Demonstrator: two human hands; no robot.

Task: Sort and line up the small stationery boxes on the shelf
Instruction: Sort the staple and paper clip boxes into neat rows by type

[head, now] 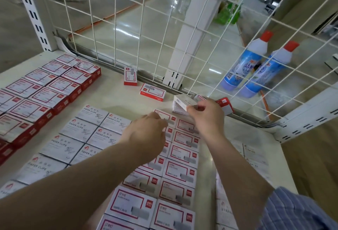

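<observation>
The cream shelf (117, 100) spreads under both hands, and the white wire grid (164, 28) stands along its far edge, beyond the right hand. Through the grid, far right of that hand, two blue cleaner bottles (256, 65) with red caps lean together on the floor.

Far left of the left hand lies a block of red-sided boxes (40, 91) in rows. Just left of the left hand and its forearm sits a block of white paper clip boxes (76, 138), packed edge to edge. Directly beneath and between the two hands runs a double column of red-framed staple boxes (181, 156), reaching back toward the person. Right of the right forearm lie pale staples boxes (254, 158), faint and washed out.

The left hand (146, 138) rests knuckles up on the far end of the left column, fingers bent down onto the top box; whether it grips that box I cannot tell. The right hand (206, 118) pinches a white staples box (181, 104), tilted and lifted just off the shelf, at its near corner between thumb and fingertips.

Beyond the right hand, touching the grid's foot, a red and white box (226, 106) sits askew. Ahead of the left hand two loose boxes lie apart from the rows: one flat (152, 91), one further back (130, 76) near the grid
</observation>
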